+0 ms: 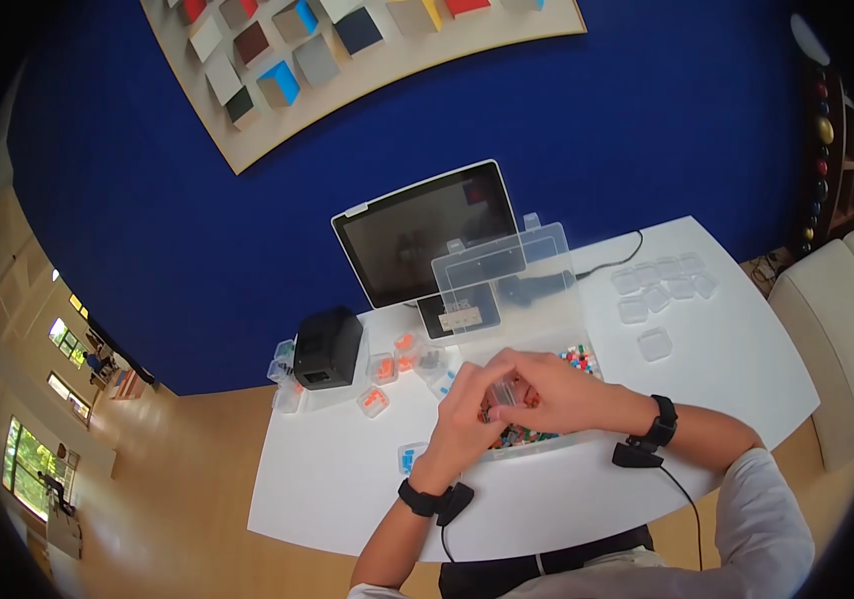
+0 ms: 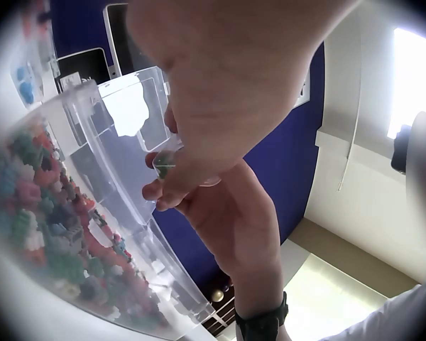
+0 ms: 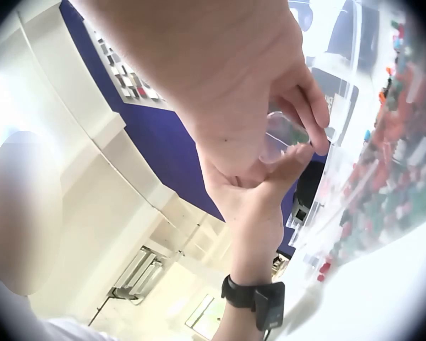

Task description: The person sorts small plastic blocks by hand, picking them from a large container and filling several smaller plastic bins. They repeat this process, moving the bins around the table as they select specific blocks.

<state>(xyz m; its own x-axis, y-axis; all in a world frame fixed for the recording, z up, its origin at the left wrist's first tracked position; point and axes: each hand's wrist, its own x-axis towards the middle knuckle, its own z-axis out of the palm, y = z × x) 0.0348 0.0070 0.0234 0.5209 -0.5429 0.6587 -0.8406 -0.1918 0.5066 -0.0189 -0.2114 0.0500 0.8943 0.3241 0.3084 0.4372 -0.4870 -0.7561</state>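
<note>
Both hands meet over a large clear plastic bin (image 1: 549,443) full of small coloured plastic pieces (image 1: 525,435). Between them is a small clear plastic box (image 1: 504,395). Fingers of the left hand (image 1: 460,411) curl round the near side of this box, while the right hand (image 1: 565,395) grips it from the other side. Something green shows through the small box (image 2: 165,165) in the left wrist view; the right wrist view also shows green by the clear box (image 3: 275,136). The hands cover much of the box.
The bin's hinged lid (image 1: 467,265) stands raised before a monitor (image 1: 427,235). Small boxes with orange pieces (image 1: 374,401) and one with blue pieces (image 1: 410,458) sit left, near a black device (image 1: 328,346). Several clear small boxes (image 1: 655,344) lie on the white table (image 1: 747,389) at right.
</note>
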